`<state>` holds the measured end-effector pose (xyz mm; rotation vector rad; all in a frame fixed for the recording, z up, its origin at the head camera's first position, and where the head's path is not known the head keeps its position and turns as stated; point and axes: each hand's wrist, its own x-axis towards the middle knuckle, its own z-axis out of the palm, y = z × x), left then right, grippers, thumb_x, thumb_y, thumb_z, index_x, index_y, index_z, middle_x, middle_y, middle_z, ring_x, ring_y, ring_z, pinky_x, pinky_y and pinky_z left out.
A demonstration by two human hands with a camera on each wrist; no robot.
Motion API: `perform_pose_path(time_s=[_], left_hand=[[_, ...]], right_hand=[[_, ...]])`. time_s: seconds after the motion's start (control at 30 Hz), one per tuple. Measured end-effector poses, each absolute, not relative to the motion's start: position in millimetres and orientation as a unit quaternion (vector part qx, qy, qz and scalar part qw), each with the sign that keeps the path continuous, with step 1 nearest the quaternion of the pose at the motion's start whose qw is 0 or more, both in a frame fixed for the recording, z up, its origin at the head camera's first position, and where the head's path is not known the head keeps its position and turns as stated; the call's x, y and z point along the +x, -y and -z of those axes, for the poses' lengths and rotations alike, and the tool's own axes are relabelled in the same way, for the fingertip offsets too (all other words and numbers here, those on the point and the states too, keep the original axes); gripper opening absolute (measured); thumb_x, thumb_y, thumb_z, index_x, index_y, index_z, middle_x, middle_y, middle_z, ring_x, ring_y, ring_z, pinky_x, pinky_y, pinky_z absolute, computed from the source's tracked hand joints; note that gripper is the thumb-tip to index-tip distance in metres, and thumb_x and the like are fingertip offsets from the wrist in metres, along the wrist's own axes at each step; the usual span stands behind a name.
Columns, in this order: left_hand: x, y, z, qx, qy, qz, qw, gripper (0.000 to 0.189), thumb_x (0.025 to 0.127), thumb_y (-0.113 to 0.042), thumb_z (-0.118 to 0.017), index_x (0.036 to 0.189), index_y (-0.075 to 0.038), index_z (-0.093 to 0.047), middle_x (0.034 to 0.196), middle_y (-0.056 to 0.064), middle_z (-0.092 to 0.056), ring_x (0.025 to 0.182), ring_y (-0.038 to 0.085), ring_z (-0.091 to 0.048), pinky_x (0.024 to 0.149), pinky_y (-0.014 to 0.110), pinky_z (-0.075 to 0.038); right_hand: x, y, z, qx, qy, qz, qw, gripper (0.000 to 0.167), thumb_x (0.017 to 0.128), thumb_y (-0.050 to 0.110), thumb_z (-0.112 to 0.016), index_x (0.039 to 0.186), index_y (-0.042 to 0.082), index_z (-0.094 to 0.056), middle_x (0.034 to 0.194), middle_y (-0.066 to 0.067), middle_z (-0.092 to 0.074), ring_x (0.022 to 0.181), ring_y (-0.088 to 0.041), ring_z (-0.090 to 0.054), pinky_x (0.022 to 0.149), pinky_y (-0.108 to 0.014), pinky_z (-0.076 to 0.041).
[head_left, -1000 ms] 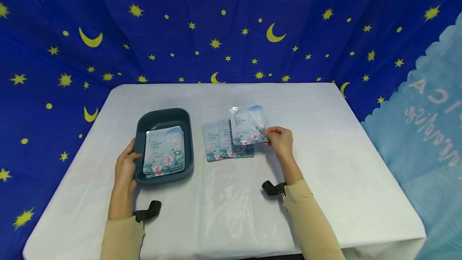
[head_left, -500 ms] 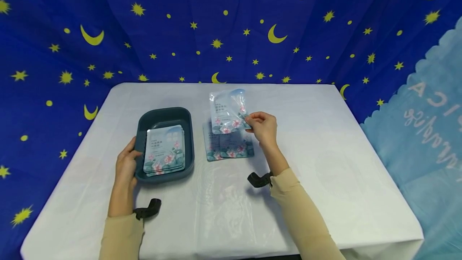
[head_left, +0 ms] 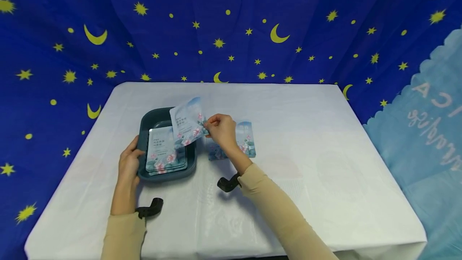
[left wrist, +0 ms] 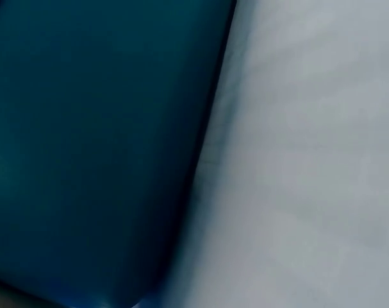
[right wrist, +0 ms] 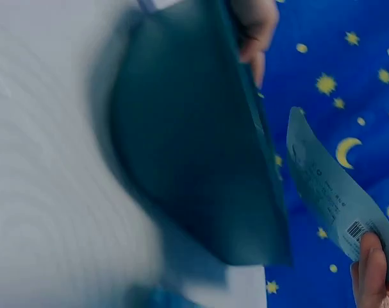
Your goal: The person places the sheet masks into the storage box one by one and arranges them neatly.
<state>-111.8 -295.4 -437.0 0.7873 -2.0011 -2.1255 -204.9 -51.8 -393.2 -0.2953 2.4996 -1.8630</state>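
Observation:
At the tub's left side, my left hand (head_left: pixel 128 165) grips the dark teal plastic tub (head_left: pixel 155 116). Several flat, pale blue sachets printed with pink flowers form a stack (head_left: pixel 164 151) inside it. My right hand (head_left: pixel 221 129) pinches one such sachet (head_left: pixel 188 121) by its lower right edge, tilted above the tub's right part. The held sachet's back (right wrist: pixel 329 192), with a barcode, shows in the right wrist view. More sachets (head_left: pixel 246 137) lie overlapping on the table right of the tub, partly hidden by my right hand. The tub's outer wall (left wrist: pixel 85 128) fills much of the left wrist view.
A white cloth covers the table (head_left: pixel 317 163). Behind it hangs a dark blue curtain (head_left: pixel 162 35) with yellow moons and stars. A light blue lettered cloth (head_left: pixel 433 151) hangs at the right. Black wrist-worn camera mounts (head_left: pixel 228 183) stick out near both sleeves.
My right hand has carried the pinched sachet leftward, from above the sachets on the table to above the tub, tilting it. My left hand has stayed at the tub's side.

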Motion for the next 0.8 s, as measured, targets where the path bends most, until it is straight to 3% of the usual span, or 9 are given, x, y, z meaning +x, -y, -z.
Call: perform_pose_path(time_s=[0.17,0.4,0.67,0.8], left_hand=[[-112,293,434,0.259,0.658,0.704,0.060,0.066,0.094,0.003,-0.031,0.156,-0.015,-0.020,0.164,-0.002,-0.012,0.151,0.011,-0.005,0.123,0.030,-0.005],[-112,290,431,0.259,0.655,0.707,0.061,0.066,0.094,0.004,-0.032,0.156,-0.015,-0.020,0.164,-0.003,-0.013,0.151,0.010,-0.006,0.122,0.029,-0.005],[-110,290,434,0.247,0.652,0.714,0.064,0.065,0.094,0.004,-0.031,0.156,-0.013,-0.020,0.164,-0.001,-0.015,0.150,0.011,-0.011,0.121,0.029,-0.011],[-111,290,435,0.248,0.653,0.713,0.064,0.065,0.094,0.003,-0.031,0.156,-0.013,-0.020,0.164,-0.001,-0.014,0.150,0.011,-0.011,0.122,0.030,-0.010]], right_hand=[[-195,74,396,-0.123,-0.814,0.567,0.014,0.007,0.090,0.004,-0.067,0.085,-0.002,-0.069,0.076,-0.016,-0.071,0.058,-0.024,-0.070,0.051,-0.022,-0.054],[-186,103,401,-0.138,-0.835,0.533,0.009,0.011,0.088,0.003,-0.067,0.078,0.000,-0.068,0.069,-0.012,-0.071,0.049,-0.013,-0.067,0.044,-0.017,-0.049],[-179,117,408,-0.165,-0.883,0.440,-0.018,0.011,0.089,0.008,-0.068,0.079,0.004,-0.067,0.079,-0.008,-0.074,0.054,-0.008,-0.065,0.048,-0.012,-0.044],[-176,118,409,-0.183,-0.887,0.425,-0.014,0.017,0.090,0.012,-0.068,0.074,0.007,-0.065,0.069,-0.002,-0.068,0.051,-0.004,-0.055,0.049,-0.014,-0.039]])
